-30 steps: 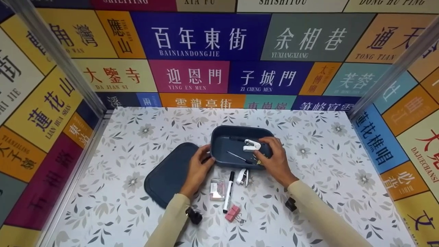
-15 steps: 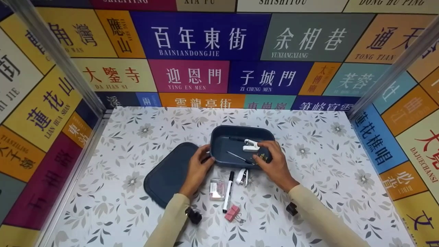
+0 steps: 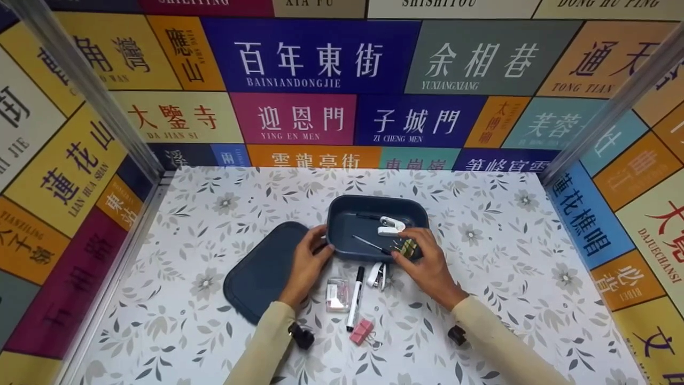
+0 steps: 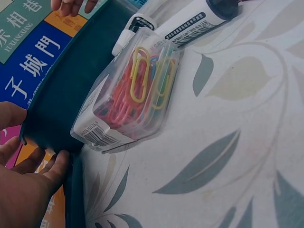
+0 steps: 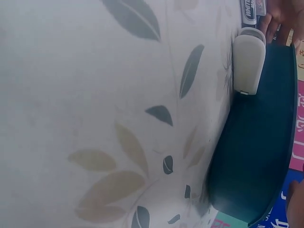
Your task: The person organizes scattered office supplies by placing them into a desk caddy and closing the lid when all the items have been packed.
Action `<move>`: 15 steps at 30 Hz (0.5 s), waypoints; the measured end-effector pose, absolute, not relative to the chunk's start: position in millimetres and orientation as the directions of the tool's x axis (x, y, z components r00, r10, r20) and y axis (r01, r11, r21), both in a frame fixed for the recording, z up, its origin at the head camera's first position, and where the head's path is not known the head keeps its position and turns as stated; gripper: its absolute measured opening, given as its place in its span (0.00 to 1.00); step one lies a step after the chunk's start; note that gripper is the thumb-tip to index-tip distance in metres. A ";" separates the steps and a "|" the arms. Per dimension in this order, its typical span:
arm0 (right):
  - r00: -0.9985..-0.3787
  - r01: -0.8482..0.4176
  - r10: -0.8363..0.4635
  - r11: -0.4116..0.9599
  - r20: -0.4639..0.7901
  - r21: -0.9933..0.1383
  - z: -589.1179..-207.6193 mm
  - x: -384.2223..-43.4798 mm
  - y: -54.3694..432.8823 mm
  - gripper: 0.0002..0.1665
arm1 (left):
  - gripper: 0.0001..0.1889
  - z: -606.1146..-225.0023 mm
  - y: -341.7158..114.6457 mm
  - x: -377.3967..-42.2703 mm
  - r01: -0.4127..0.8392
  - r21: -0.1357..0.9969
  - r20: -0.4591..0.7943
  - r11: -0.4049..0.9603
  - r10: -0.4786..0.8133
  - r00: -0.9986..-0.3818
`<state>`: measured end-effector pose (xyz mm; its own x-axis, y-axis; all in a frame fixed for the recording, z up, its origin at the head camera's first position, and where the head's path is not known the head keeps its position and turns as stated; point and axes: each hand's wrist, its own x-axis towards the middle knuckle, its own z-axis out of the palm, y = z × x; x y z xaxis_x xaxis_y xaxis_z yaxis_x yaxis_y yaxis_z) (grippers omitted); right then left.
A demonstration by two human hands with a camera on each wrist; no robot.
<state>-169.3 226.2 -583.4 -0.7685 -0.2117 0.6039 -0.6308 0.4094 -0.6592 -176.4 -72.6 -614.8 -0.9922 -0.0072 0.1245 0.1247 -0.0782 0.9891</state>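
A dark blue box [image 3: 344,227] stands on the table, lid off. My left hand [image 3: 310,256] grips its left front corner; in the left wrist view the fingers [image 4: 54,166] bend at the wall. Over the box's right front part, my right hand [image 3: 434,262] has its thumb at the front rim and fingers reaching inside, nothing visibly held. Just beyond those fingertips a small white stapler-like tool [image 3: 390,226] lies in the box. Also inside are a slim pen [image 3: 370,244], a dark pen [image 3: 367,216] and a yellow-and-black patterned item [image 3: 409,247], partly hidden by the right hand.
The dark blue lid [image 3: 264,272] lies left of the box. In front are a clear case of coloured paper clips [image 4: 140,85], a white marker with black cap [image 3: 355,302], a white stapler [image 5: 249,61] against the box wall, and a pink binder clip [image 3: 362,331].
My right hand has let go of the white tool, which rests in the box, and has drawn back toward the front rim. My left hand stays put.
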 end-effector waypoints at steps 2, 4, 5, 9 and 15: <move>-0.771 -0.629 -0.216 0.409 0.599 -0.661 -583.6 -166.8 226.7 0.30 | 0.27 -614.8 -72.8 -176.8 0.125 0.989 0.124 -0.075 -0.008 -0.992; -0.771 -0.628 -0.216 0.413 0.599 -0.659 -583.9 -164.8 226.5 0.31 | 0.27 -614.5 -73.0 -177.1 0.119 0.990 0.118 -0.074 -0.010 -0.993; -0.770 -0.630 -0.217 0.414 0.600 -0.658 -584.5 -164.0 226.5 0.32 | 0.27 -614.7 -73.1 -177.0 0.118 0.990 0.117 -0.073 -0.013 -0.993; -0.755 -0.647 -0.229 0.413 0.615 -0.641 -587.7 -160.6 226.1 0.32 | 0.28 -615.2 -73.4 -176.7 0.111 0.991 0.110 -0.075 -0.012 -0.994; -0.734 -0.673 -0.255 0.397 0.629 -0.624 -591.6 -153.3 225.0 0.34 | 0.28 -615.5 -73.2 -175.9 0.101 0.992 0.101 -0.070 0.000 -0.995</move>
<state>-153.3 225.0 -591.6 -0.7343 -0.2555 0.6289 -0.6728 0.3968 -0.6244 -175.9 -73.2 -615.5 -0.9949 -0.0001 0.1009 0.1007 -0.0700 0.9925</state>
